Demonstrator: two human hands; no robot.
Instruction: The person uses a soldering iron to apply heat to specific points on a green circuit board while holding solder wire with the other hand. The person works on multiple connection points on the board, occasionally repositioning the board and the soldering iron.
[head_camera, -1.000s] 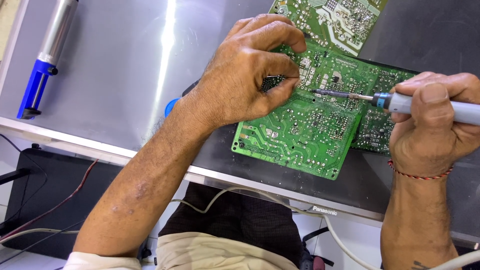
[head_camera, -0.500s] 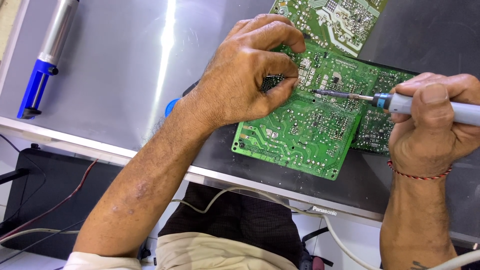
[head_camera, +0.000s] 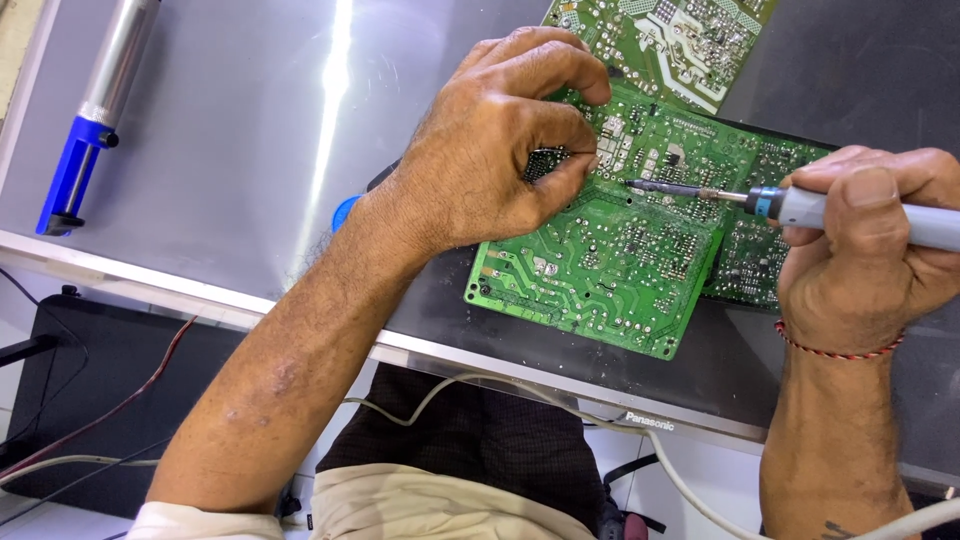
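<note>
A green circuit board lies solder side up on a dark flat panel. My left hand rests on the board's upper left part, thumb and fingers pinched on a small dark component at its surface. My right hand grips a grey soldering iron with a blue collar. The iron's tip points left and touches the board just right of my left fingertips. A red thread circles my right wrist.
A second green board lies at the top, partly under the first. A silver and blue desoldering pump lies at the far left. A blue round object peeks from under my left wrist. Cables hang below the panel's front edge.
</note>
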